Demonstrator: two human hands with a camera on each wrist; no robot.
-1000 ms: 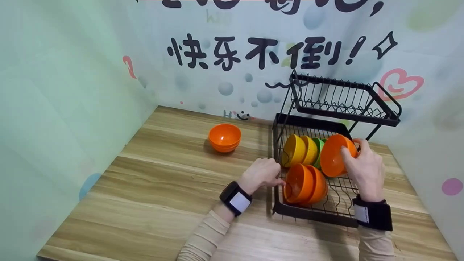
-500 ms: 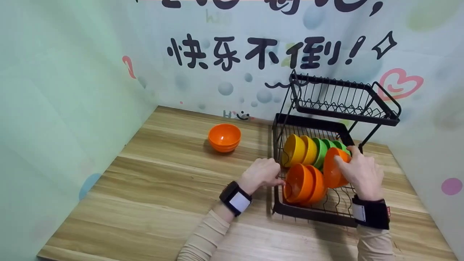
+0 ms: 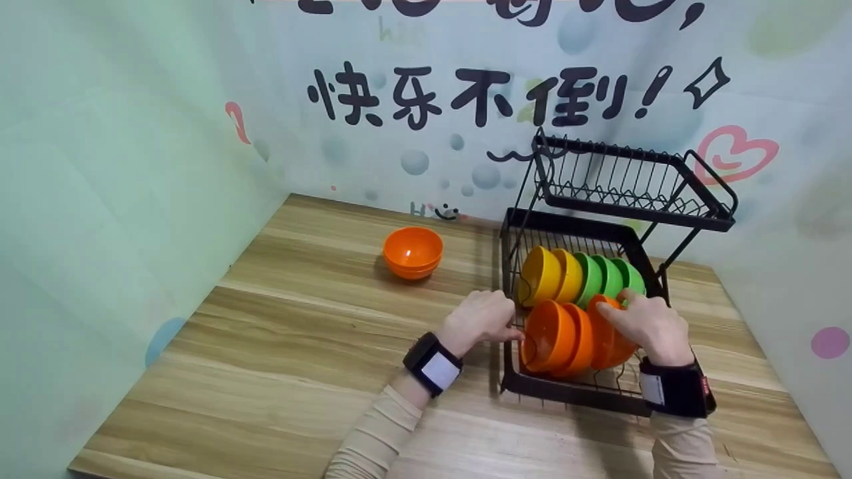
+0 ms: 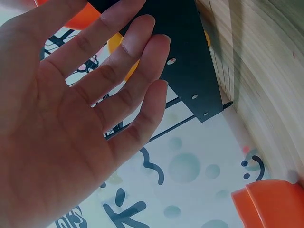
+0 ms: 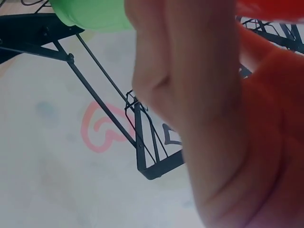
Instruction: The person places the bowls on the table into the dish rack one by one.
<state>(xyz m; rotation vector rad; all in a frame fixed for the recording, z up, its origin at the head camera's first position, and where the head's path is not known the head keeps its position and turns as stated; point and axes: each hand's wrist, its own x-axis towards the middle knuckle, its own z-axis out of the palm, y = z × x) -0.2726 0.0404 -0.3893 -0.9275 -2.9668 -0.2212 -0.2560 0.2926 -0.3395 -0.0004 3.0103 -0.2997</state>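
My right hand (image 3: 655, 326) pinches the rim of an orange bowl (image 3: 607, 339), thumb inside it. This bowl stands on edge in the front row of the black dish rack (image 3: 579, 394). Two more orange bowls (image 3: 547, 336) lean in the same row to its left. Behind them, two yellow bowls (image 3: 540, 274) and several green bowls (image 3: 589, 279) stand on edge. My left hand (image 3: 480, 318) is at the rack's left side, its thumb reaching over the rim near the leftmost orange bowl. In the left wrist view its fingers (image 4: 126, 95) lie loosely extended by the rack's black side panel (image 4: 185, 61).
Nested orange bowls (image 3: 413, 254) sit upright on the wooden table (image 3: 299, 319), left of the rack. An upper wire shelf (image 3: 632, 176) overhangs the rack's back part. A printed cloth wall (image 3: 413, 159) closes off the back, with more cloth at both sides.
My right hand has brought the orange bowl down and toward the front row, beside the other two orange bowls, uncovering the green bowls behind. The left hand has stayed in place.
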